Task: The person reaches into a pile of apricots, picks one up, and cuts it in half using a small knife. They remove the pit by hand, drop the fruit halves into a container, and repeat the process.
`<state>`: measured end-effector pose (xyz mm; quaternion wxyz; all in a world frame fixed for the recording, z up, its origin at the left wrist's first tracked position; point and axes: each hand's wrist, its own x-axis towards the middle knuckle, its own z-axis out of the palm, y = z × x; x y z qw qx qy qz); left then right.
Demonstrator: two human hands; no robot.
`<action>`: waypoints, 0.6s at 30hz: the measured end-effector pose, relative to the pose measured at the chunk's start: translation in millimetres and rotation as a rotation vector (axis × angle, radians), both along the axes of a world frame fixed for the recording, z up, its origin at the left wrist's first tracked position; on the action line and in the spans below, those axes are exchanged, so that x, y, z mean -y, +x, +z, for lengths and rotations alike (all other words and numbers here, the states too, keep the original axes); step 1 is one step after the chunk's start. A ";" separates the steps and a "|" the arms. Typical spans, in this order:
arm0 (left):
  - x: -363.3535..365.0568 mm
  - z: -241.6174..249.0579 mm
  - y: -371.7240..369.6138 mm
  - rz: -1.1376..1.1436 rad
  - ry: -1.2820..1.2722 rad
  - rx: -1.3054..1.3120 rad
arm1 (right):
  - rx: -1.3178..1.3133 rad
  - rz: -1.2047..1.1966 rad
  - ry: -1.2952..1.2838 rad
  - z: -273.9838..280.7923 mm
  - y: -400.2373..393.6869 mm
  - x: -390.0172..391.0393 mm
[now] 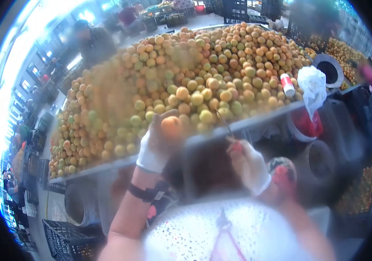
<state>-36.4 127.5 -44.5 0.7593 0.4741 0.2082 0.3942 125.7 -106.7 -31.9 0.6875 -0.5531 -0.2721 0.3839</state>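
Left hand [157, 145], gloved, pinches one apricot [171, 126] aloft at 11 o'clock of the right hand [247, 163], which grips a small knife [229, 130] poised for cutting, beside the heaped counter [238, 126].

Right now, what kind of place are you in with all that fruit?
Probably a fruit packing or sorting hall. A huge heap of apricots fills a long table, black crates stand on the floor, and my gloved left hand holds one apricot.
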 end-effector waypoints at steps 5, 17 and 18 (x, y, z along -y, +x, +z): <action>124.0 83.9 -0.9 -0.289 -0.219 0.078 | 0.514 0.130 0.094 65.4 -28.6 36.4; 180.0 112.9 -2.8 -0.300 0.032 -0.012 | 0.697 0.044 0.234 90.4 -37.9 72.1; 181.5 113.1 -3.0 -0.323 0.091 -0.023 | 0.697 -0.019 0.267 92.8 -36.2 72.0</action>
